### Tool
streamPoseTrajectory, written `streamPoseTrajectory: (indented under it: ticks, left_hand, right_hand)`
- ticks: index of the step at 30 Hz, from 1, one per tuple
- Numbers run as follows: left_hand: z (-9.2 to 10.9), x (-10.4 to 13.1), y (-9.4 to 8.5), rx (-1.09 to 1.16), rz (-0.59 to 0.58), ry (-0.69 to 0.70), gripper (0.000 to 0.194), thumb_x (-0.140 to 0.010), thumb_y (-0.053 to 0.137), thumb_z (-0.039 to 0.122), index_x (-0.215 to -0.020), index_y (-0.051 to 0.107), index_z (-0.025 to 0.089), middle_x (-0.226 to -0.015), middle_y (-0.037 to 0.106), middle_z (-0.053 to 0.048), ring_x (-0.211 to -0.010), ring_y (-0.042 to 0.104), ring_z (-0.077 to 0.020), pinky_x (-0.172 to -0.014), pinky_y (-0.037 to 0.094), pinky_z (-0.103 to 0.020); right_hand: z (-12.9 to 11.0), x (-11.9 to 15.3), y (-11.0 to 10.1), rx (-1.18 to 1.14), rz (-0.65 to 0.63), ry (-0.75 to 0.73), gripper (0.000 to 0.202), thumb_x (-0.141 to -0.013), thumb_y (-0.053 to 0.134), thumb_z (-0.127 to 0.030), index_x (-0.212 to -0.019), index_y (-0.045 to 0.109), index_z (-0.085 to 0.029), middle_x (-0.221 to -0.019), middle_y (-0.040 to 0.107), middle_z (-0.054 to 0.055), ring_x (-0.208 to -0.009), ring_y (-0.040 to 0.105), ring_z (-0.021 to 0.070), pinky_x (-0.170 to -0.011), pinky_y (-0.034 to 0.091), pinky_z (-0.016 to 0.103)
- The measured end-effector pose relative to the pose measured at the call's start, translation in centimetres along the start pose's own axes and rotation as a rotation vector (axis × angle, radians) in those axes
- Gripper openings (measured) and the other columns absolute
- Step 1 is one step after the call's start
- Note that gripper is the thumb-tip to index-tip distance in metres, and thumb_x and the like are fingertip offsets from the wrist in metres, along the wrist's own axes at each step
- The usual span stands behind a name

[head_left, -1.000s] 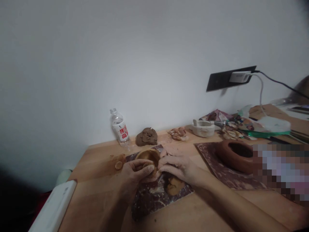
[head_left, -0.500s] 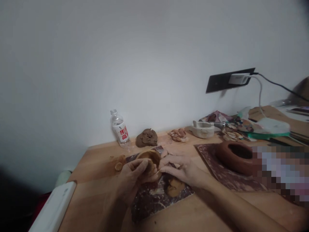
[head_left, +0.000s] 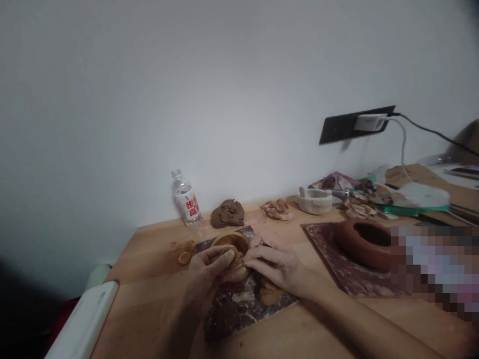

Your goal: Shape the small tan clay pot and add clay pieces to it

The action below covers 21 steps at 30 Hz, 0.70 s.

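Note:
My left hand (head_left: 209, 271) is closed on a small lump of yellowish-brown clay (head_left: 236, 258), thumb on top. From the right, my right hand (head_left: 277, 263) reaches in with its fingers pressed together at the lump's edge; whether clay is between the fingertips I cannot make out. Just behind both hands sits a round clay bowl (head_left: 242, 240), its front partly hidden by my fingers. The bowl rests on a dark marbled board (head_left: 239, 319). A flat piece of yellowish clay (head_left: 270, 293) lies on that board beneath my right wrist.
A plastic bottle (head_left: 189, 204), a brown clay lump (head_left: 227, 214), clay scraps (head_left: 277, 209) and a white bowl (head_left: 315, 201) line the wall. At right a reddish-brown clay vessel (head_left: 362, 244) stands on another board (head_left: 322, 244). A small clay disc (head_left: 183, 258) lies left.
My right hand has shifted slightly, its fingers now straighter at the clay. The lump in my left hand has turned and shows more of its surface.

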<state>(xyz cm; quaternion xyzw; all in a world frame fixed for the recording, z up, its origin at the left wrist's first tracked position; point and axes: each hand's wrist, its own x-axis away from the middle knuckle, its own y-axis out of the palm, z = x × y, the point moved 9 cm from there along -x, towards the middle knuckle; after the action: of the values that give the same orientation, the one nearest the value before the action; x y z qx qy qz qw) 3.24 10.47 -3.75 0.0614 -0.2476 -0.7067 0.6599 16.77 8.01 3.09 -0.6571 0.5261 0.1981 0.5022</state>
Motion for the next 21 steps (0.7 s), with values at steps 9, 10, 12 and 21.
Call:
streamPoseTrajectory:
  ticks: [9,10,12,21]
  left_hand:
    - [-0.14,0.13,0.06,0.004,0.008,-0.018,0.034,-0.046,0.091,0.022,-0.072,0.073,0.010,-0.068,0.072,-0.005,-0.060,0.068,-0.0151,-0.062,0.059,-0.026]
    - [-0.16,0.12,0.10,0.011,0.005,-0.021,0.034,-0.046,0.091,0.022,-0.071,0.073,0.010,-0.068,0.072,-0.005,-0.060,0.068,-0.0152,-0.061,0.059,-0.026]
    - [-0.22,0.04,0.20,0.020,-0.017,-0.024,0.032,-0.048,0.090,0.022,-0.071,0.073,0.010,-0.067,0.071,-0.005,-0.059,0.067,-0.0148,-0.061,0.059,-0.026]
    - [-0.15,0.38,0.74,0.043,-0.049,-0.072,0.030,-0.053,0.089,0.028,-0.068,0.072,0.009,-0.067,0.068,-0.004,-0.063,0.065,-0.0131,-0.068,0.059,-0.027]
  right_hand:
    - [0.08,0.07,0.03,-0.005,0.011,0.023,0.017,-0.092,0.053,-0.025,-0.085,0.067,-0.018,-0.080,0.061,0.006,-0.075,0.058,0.0156,-0.064,0.051,0.027]
    - [0.08,0.05,0.03,-0.004,0.010,0.025,0.017,-0.092,0.053,-0.025,-0.084,0.067,-0.018,-0.080,0.061,0.006,-0.076,0.058,0.0157,-0.064,0.051,0.027]
    - [0.09,0.02,0.03,-0.006,0.004,0.029,0.018,-0.092,0.053,-0.026,-0.084,0.067,-0.018,-0.081,0.061,0.006,-0.075,0.058,0.0155,-0.064,0.051,0.027]
    - [-0.52,0.00,0.16,0.034,-0.012,-0.040,0.016,-0.093,0.052,-0.021,-0.086,0.065,-0.017,-0.078,0.058,0.005,-0.074,0.055,0.0154,-0.062,0.048,0.027]
